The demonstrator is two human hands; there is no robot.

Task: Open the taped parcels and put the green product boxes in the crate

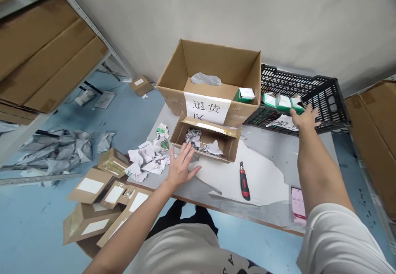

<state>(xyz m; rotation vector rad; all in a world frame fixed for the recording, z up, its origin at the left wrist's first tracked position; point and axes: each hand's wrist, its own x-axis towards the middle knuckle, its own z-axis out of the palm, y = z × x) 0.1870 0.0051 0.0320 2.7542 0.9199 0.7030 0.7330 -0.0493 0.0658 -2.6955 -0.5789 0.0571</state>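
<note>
My left hand (182, 166), fingers spread, hovers at the near left corner of a small open cardboard box (232, 152). Crumpled paper (213, 147) lies inside that box. My right hand (305, 117) reaches over the near rim of a black plastic crate (328, 96), its fingers apart. Beside its thumb stand several small green-and-white boxes (284, 102) in the crate; whether it touches the closest one I cannot tell. Behind the small box is a large open carton (216, 55) with a white paper label, holding another green-and-white box (246, 94) and a grey plastic bag (206, 79).
A red-and-black utility knife (244, 183) lies on white paper (262, 175) on the table. Torn paper scraps (151, 156) cover the left side. A phone (298, 204) lies near the front right edge. Cardboard boxes (93, 185) are piled on the floor at left; shelving (105, 55) stands beyond.
</note>
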